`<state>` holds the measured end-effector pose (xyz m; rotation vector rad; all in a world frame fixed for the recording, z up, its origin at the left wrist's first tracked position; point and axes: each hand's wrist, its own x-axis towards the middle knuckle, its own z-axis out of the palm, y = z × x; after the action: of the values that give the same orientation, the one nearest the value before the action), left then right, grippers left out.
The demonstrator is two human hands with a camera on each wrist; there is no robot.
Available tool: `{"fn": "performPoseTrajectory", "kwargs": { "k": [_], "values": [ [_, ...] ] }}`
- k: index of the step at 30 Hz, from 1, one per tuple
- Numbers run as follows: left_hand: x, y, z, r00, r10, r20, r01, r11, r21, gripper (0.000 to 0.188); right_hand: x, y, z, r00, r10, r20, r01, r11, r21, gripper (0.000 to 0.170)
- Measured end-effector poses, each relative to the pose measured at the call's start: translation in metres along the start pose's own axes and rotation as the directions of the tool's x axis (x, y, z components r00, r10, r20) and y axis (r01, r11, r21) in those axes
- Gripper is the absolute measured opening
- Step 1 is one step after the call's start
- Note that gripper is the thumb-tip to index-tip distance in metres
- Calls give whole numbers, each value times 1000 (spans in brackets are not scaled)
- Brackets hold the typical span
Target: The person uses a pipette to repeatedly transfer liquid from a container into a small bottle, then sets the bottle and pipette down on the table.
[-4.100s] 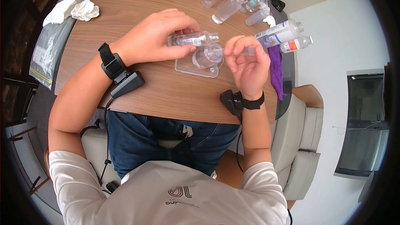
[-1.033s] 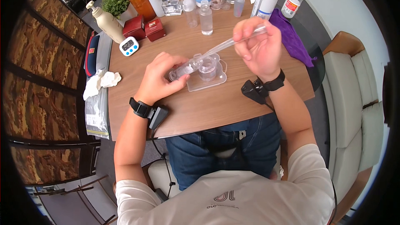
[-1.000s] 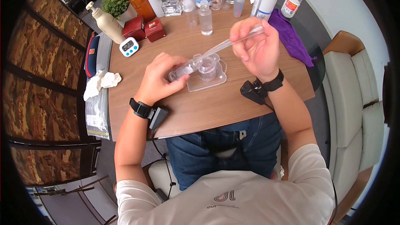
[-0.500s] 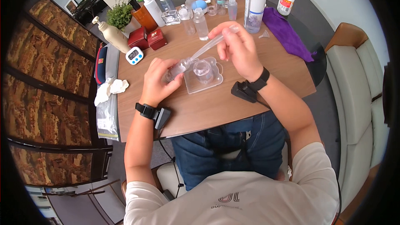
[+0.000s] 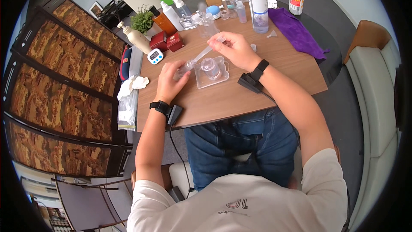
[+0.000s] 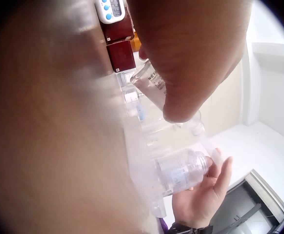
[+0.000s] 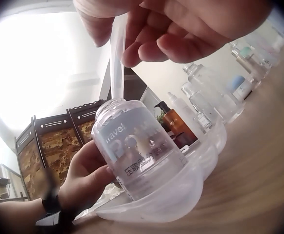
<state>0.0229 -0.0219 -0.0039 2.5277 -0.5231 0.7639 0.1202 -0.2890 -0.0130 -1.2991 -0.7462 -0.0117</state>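
My left hand point(image 5: 171, 79) grips a small clear bottle point(image 5: 182, 72) and holds it tilted, its neck toward my right hand. Thumb and fingers of my right hand point(image 5: 235, 49) pinch the bulb end of a clear plastic pipette point(image 5: 206, 52). The pipette slants down to the left, and its tip is at the mouth of the small bottle. A wider clear bottle point(image 5: 211, 69), uncapped and with printed lettering in the right wrist view, stands on a clear tray point(image 5: 201, 81) just right of the small bottle. In the left wrist view, my left hand covers part of its bottle.
Behind the hands stand several clear bottles point(image 5: 209, 26) and two dark red boxes point(image 5: 175, 41). A timer point(image 5: 155, 56) and crumpled tissue point(image 5: 132, 85) lie at left. To the right are a large labelled bottle point(image 5: 259, 10), a small funnel point(image 5: 272, 34) and a purple cloth point(image 5: 296, 32).
The head view has turned and shifted. My right hand has come closer to the left one with the pipette. Since the oldest frame, the small bottle has moved from over the wide bottle to its left.
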Motion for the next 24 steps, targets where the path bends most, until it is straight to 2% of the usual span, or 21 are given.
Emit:
{"fn": "performPoseTrajectory", "kwargs": {
  "k": [3,6,9,12,16,18,24],
  "values": [
    [-6,0,0,999,12,38,-14,998,53,34,3,8,-4,1000,-19,8,19,999,-32,28],
    [-10,2,-1,1000,-11,-8,12,996,86,35,4,8,-10,996,30,79,-28,999,-26,25],
    [-13,0,1,999,-32,-42,34,997,64,33,2,11,-10,994,9,104,-14,999,44,26],
    [-16,-6,4,995,-59,-82,64,996,61,33,0,1,-12,996,33,82,-34,999,9,29],
    [-23,-12,10,985,-138,-102,134,990,-46,32,2,-5,-18,996,78,50,-78,997,-14,31],
    [-23,-15,12,986,-147,-81,140,987,-82,34,3,1,-21,986,162,38,-163,986,33,35],
    [-26,-15,14,966,-249,-72,238,963,-129,36,3,3,-21,988,149,27,-150,988,45,35]
  ]
}}
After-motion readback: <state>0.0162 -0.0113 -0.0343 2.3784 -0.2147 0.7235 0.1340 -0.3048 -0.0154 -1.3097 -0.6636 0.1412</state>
